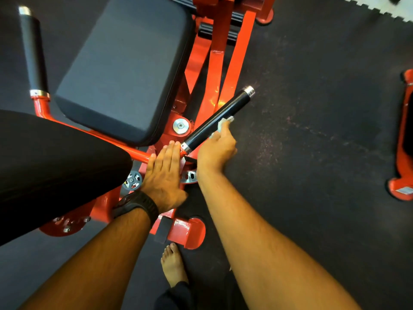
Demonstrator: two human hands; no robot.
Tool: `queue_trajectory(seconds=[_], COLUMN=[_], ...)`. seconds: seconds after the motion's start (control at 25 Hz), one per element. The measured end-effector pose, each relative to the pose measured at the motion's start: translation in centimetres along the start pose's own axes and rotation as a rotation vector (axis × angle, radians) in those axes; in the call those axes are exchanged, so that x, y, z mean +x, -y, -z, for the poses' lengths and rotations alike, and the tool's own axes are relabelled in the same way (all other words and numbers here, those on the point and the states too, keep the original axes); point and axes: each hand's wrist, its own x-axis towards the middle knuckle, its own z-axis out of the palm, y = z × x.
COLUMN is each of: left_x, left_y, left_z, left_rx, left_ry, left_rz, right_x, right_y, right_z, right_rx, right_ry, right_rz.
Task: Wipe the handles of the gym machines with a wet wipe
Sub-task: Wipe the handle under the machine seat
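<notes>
A black handle (220, 116) with chrome end caps sticks out to the right from a red gym machine (220, 63). My right hand (215, 151) holds a white wet wipe (223, 123) against the underside of this handle, near its middle. My left hand (164, 175), a black watch on its wrist, rests flat on the red frame just left of the handle's inner chrome collar, fingers straight. A second black handle (33, 50) stands at the far left of the machine.
A dark padded seat (125, 70) fills the upper middle and a black back pad (51, 166) covers the left. Dark rubber floor (312, 130) spreads to the right. Another red machine's base (402, 186) sits at the right edge. My bare foot (173, 265) stands beside the red base foot (187, 231).
</notes>
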Motion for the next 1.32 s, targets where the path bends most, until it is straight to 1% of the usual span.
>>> queue_trajectory(seconds=[0.04, 0.08, 0.12, 0.2, 0.24, 0.32, 0.44, 0.52, 0.56, 0.64, 0.72, 0.84, 0.88, 0.96, 1.04, 1.08, 1.12, 1.16, 1.2, 1.24, 1.28, 1.32], left_x=[0.0, 0.1, 0.1, 0.3, 0.3, 0.2, 0.4, 0.3, 0.2, 0.3, 0.4, 0.3, 0.3, 0.3, 0.4, 0.3, 0.3, 0.3, 0.3, 0.3, 0.3, 0.3], left_y=[0.1, 0.2, 0.3, 0.3, 0.1, -0.1, 0.2, 0.2, 0.1, 0.0, -0.2, -0.4, -0.5, -0.6, -0.7, -0.7, -0.6, -0.5, -0.4, -0.3, -0.2, -0.2], left_z=[0.0, 0.0, 0.0, 0.0, -0.2, -0.3, -0.1, -0.1, -0.1, 0.1, 0.1, 0.4, 0.4, 0.3, 0.4, 0.4, 0.4, 0.3, 0.2, 0.1, 0.0, 0.1], left_rx=[-0.007, -0.012, -0.011, -0.002, 0.001, 0.004, 0.006, 0.016, 0.022, 0.031, 0.036, 0.033, 0.036, 0.043, 0.050, 0.050, 0.043, 0.034, 0.031, 0.037, 0.044, 0.052], left_ry=[0.007, 0.011, 0.009, -0.004, 0.000, 0.004, 0.012, 0.016, 0.015, 0.011, 0.023, 0.035, 0.040, 0.045, 0.051, 0.050, 0.050, 0.051, 0.048, 0.036, 0.025, 0.037], left_rz=[-0.001, 0.001, 0.002, -0.007, -0.006, 0.006, 0.009, 0.012, 0.018, 0.020, 0.018, 0.027, 0.028, 0.036, 0.038, 0.037, 0.036, 0.036, 0.033, 0.029, 0.030, 0.036], right_x=[1.1, 2.7, 4.1, 6.0, 6.4, 6.4, 6.6, 5.9, 5.3, 4.0, 3.7, 2.0, 1.2, 0.2, 0.2, 0.2, 0.2, 0.0, -0.4, -1.1, -1.6, -2.0], right_y=[0.9, 1.5, 2.0, 1.6, 1.1, 0.4, 1.2, 1.8, 1.7, 1.5, 0.8, 0.8, 0.9, 0.9, 0.4, 0.5, 0.4, 0.2, -0.1, -0.3, -1.0, -1.7], right_z=[-0.6, -1.3, -1.2, -0.6, -0.2, 0.6, 0.2, 0.4, 0.7, 1.5, 1.8, 1.7, 1.8, 1.6, 1.3, 1.3, 1.2, 1.1, 1.4, 1.6, 1.5, 1.6], right_rx=[0.124, 0.202, 0.273, 0.389, 0.371, 0.296, 0.382, 0.360, 0.353, 0.448, 0.496, 0.391, 0.369, 0.371, 0.327, 0.314, 0.301, 0.185, 0.031, -0.149, -0.302, -0.387], right_ry=[0.008, 0.003, 0.003, 0.029, 0.066, 0.143, 0.110, 0.108, 0.139, 0.251, 0.299, 0.388, 0.396, 0.350, 0.340, 0.336, 0.295, 0.219, 0.162, 0.189, 0.317, 0.514], right_rz=[-0.148, -0.247, -0.291, -0.267, -0.221, -0.188, -0.228, -0.259, -0.279, -0.382, -0.451, -0.478, -0.504, -0.542, -0.535, -0.505, -0.435, -0.245, 0.013, 0.295, 0.580, 0.738])
